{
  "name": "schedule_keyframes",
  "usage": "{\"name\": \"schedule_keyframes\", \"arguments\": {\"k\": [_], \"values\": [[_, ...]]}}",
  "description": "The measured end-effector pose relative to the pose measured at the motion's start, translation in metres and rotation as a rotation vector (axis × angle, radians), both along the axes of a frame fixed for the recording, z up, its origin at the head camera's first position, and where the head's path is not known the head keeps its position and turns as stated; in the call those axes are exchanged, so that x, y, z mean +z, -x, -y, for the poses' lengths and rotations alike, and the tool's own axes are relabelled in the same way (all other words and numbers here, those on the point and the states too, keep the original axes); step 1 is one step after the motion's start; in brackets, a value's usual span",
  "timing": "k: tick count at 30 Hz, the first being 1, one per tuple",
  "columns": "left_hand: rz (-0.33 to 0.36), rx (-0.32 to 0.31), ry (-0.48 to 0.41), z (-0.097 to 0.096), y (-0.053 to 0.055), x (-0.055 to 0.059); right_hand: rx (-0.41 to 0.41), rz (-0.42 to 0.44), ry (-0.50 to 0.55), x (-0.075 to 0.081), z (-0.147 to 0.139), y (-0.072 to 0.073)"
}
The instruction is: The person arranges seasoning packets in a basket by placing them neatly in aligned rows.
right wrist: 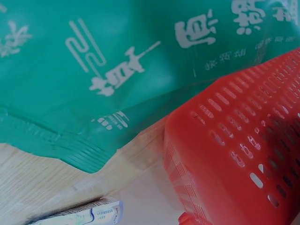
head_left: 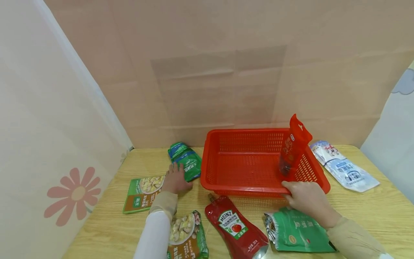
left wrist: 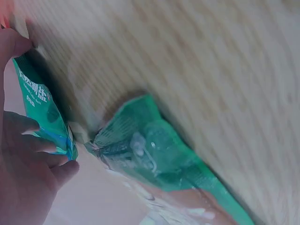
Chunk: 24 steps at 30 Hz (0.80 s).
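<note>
My left hand [head_left: 176, 180] reaches to the near edge of a green salt packet [head_left: 191, 166], its fingers extended over it. In the left wrist view the thumb and fingers are spread on either side of the salt packet [left wrist: 44, 105]; firm contact cannot be made out. With my right hand [head_left: 307, 199] I hold the near rim of a red plastic basket [head_left: 239, 189], thumb over the edge. Inside the basket, at its right end, a red pouch [head_left: 292, 147] stands tilted. The right wrist view shows the basket's slotted wall [right wrist: 225, 140] but not the hand.
Left of the basket lie two green-and-brown food packets, one farther [head_left: 143, 194] and one nearer [head_left: 187, 235]. A Heinz ketchup pouch [head_left: 237, 228] and a large green pouch [head_left: 299, 230] lie in front. A white-and-blue pouch [head_left: 344, 167] is at the right, near the wall.
</note>
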<state>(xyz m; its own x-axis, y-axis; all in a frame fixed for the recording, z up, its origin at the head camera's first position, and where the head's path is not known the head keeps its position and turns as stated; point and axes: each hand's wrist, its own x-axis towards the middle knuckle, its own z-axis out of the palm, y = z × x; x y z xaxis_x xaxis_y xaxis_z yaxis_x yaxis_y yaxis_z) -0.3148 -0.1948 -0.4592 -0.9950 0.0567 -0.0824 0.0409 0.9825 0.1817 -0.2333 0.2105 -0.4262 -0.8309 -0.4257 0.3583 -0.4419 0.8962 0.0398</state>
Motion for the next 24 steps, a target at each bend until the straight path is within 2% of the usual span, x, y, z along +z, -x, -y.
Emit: {"name": "schedule_keyframes", "arguments": {"k": [8,13,15,18,20,22,24], "values": [[0.05,-0.007,0.014,-0.0022,-0.0009,0.0029,0.009,-0.006,0.002,-0.0007,-0.0015,0.0001],[0.107,-0.002,0.002,-0.0039,-0.0029,0.0041,0.01,-0.004,-0.005,-0.0003,-0.0007,-0.0001],[0.099,-0.01,0.009,-0.0053,-0.0029,0.0042,0.008,-0.008,-0.005,0.0006,-0.0006,-0.0002],[0.061,-0.033,0.052,-0.0078,-0.0023,0.0042,0.01,-0.01,-0.004,0.0017,-0.0007,-0.0001],[0.016,-0.058,0.115,-0.0083,-0.0022,0.003,0.012,-0.011,-0.006,0.002,-0.0006,0.0001],[-0.054,-0.082,0.186,-0.0077,-0.0025,-0.0001,0.014,-0.007,-0.009,0.0019,-0.0005,-0.0001],[-0.154,-0.106,0.272,-0.0061,-0.0033,-0.0039,0.014,0.005,-0.009,0.0021,-0.0001,0.0003]]}}
